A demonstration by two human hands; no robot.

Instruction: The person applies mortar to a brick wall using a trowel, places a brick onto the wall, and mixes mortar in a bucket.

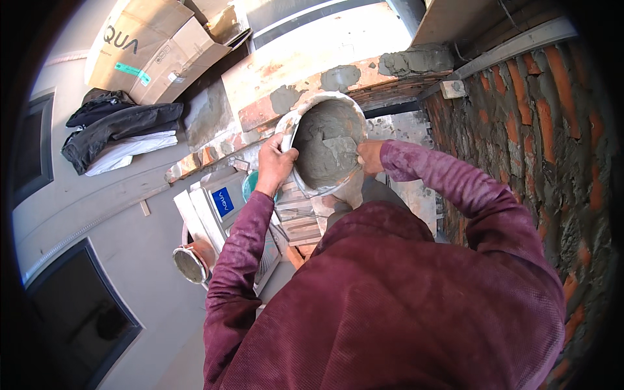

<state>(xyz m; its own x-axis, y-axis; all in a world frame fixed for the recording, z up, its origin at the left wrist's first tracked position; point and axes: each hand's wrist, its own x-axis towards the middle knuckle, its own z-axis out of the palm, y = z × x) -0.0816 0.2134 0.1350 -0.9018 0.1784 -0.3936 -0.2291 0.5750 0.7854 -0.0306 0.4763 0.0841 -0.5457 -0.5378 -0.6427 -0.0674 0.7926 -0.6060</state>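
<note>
"Starting with the biggest, how much to call done?"

"Begin at the right of the frame, with the brick wall [549, 123]. Carries grey mix over the joints and part of the faces, but shows plenty of bare orange brick. Looks only partly covered."

"And along the top, on the ledge [309, 84]?"

"Bears a few separate grey patches [340, 78] near the edge, with bare stretches between. Far from an even coat."

"Next, the bucket [290, 121]?"

"Find it in the upper middle of the frame, mouth toward the view. Holds a good deal of mortar [318, 166], so probably plenty left to use. Cannot tell about any support underneath."

"Any other supply?"

"See the small bucket [190, 265] at the lower left, also with grey mix inside. Sits well apart from the hands."

"Now the grip?"

"With the left hand [275, 166], clamped on the left rim, thumb over the edge. With the right hand [371, 157], closed at the right rim."

"And smallest, the flat grey piece [341, 151] in the mortar?"

"Lies just beside the right hand. Could be a blade or a lump; cannot tell."
</note>
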